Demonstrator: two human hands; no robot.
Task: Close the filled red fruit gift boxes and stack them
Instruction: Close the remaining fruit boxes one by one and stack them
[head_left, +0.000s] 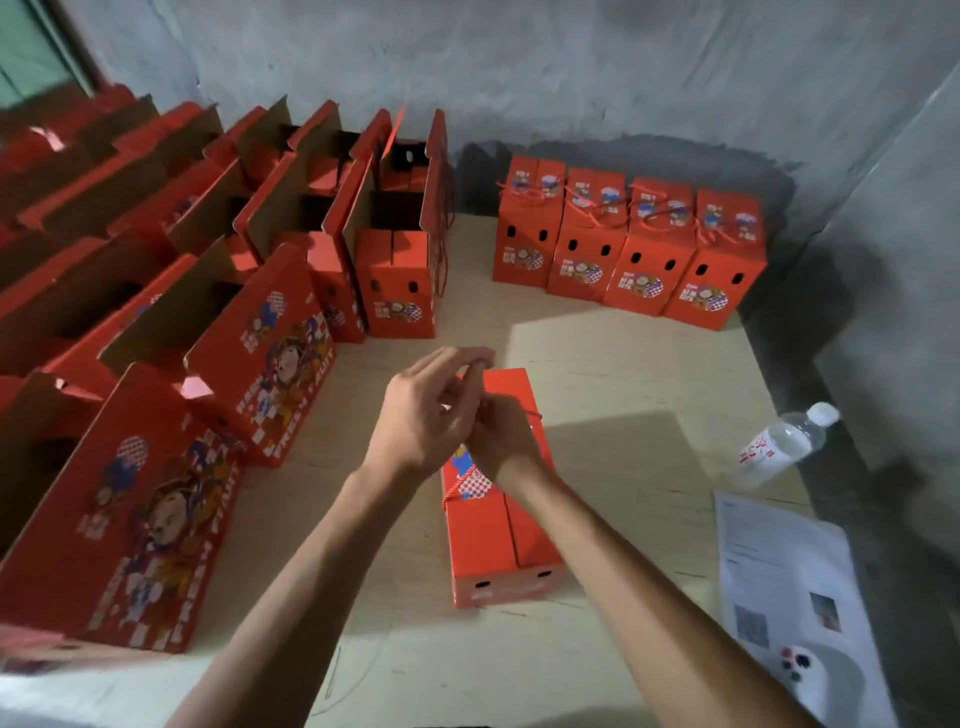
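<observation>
A closed red gift box (501, 540) stands on the pale board right in front of me. Both hands meet above its top. My left hand (426, 410) and my right hand (501, 436) have curled fingers pinching the box's red cord handle (532, 414). Part of the lid is hidden by my hands. A row of several closed red boxes (631, 244) stands at the back right by the wall. Many open red boxes (218, 270) with raised flaps fill the left side.
A plastic water bottle (782, 441) lies at the right. A printed paper sheet (789, 577) and a white phone (813, 670) lie at the lower right. Grey concrete walls (571, 67) close off the back and right.
</observation>
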